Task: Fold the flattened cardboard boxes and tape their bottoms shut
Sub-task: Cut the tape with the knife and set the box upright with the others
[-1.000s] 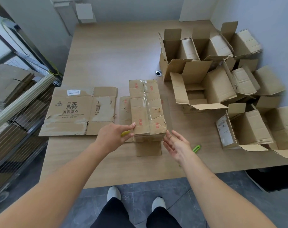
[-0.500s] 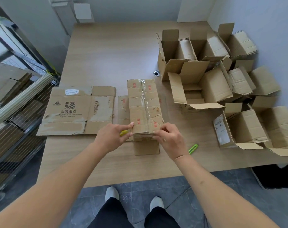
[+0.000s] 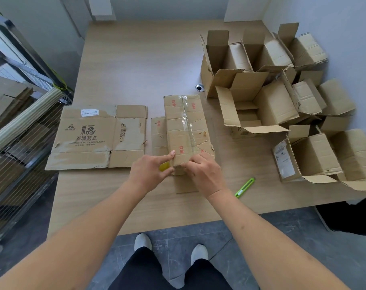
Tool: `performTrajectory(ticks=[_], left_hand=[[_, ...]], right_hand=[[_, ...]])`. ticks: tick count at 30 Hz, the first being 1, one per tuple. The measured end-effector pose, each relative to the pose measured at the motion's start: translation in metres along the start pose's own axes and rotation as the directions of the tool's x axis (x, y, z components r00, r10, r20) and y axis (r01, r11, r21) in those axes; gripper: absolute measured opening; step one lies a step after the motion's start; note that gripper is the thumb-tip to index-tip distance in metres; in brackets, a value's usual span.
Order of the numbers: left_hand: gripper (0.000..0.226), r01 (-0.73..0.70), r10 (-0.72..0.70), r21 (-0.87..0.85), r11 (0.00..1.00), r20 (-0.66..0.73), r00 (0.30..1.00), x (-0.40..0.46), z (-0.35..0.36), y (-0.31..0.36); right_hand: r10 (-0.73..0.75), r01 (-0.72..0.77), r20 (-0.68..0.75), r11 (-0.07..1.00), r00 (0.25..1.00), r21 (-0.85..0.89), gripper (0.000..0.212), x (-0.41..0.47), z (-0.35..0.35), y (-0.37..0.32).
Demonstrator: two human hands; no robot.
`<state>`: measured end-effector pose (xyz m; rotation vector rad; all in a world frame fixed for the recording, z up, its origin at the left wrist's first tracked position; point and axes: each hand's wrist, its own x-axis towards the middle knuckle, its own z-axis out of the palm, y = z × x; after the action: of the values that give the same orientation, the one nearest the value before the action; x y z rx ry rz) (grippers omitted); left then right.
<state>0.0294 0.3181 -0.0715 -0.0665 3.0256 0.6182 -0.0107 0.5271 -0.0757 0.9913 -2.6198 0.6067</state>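
Nearest, at 6 o'clock: dark trouser legs (image 3: 167, 273) and two pale shoes (image 3: 143, 241) on grey floor tiles, just short of the table (image 3: 119, 59) edge.

Above that, two bare forearms converging on the near end of the taped box (image 3: 188, 130), upside down on the table just past centre. Left hand (image 3: 150, 172) at 9 o'clock of that near end, thumb pressed on the box's top corner, fingers curled round something yellow (image 3: 164, 166) — too hidden to identify. Right hand (image 3: 205, 172) at 3 o'clock of it, fingers bent and pinching at the box's near edge; cannot tell whether tape or cardboard is between the fingertips. Clear tape strip (image 3: 186, 122) running along the middle seam of the box, red printed marks either side.

At 4 o'clock of the right hand, a green utility knife (image 3: 245, 187) flat on the table, apart from the wrist.

At 9 o'clock, a flattened printed box (image 3: 98, 139) lying flat, just beside the taped one.

Farther off, from 1 to 3 o'clock — a cluster of folded boxes (image 3: 282, 97), flaps open, crowded against the wall. At 12 o'clock, a small metal cable port (image 3: 199, 87) in the tabletop. Far left, a wire rack (image 3: 16, 126) with stacked cardboard.
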Motion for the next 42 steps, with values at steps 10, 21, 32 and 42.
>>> performTrajectory(ticks=[10, 21, 32, 42], left_hand=[[0.059, 0.009, 0.02, -0.211, 0.977, 0.135, 0.991, -0.003, -0.012, -0.005], [0.078, 0.04, 0.004, -0.175, 0.984, 0.244, 0.97, 0.009, -0.014, -0.031], [0.023, 0.11, -0.076, -0.176, 0.978, 0.189, 0.979, 0.003, -0.023, -0.029], [0.016, 0.146, -0.128, -0.283, 0.948, 0.079, 0.989, -0.003, -0.016, -0.008]], right_hand=[[0.035, -0.058, -0.11, 0.974, 0.993, -0.217, 0.027, 0.001, -0.001, -0.007], [0.086, -0.101, -0.076, 0.969, 0.993, -0.224, 0.021, 0.003, 0.001, -0.01], [0.253, -0.252, 0.004, 0.962, 0.968, 0.101, 0.014, -0.002, -0.001, -0.007], [0.95, -0.924, -0.07, 0.314, 0.306, 0.217, 0.025, -0.047, -0.014, 0.047]])
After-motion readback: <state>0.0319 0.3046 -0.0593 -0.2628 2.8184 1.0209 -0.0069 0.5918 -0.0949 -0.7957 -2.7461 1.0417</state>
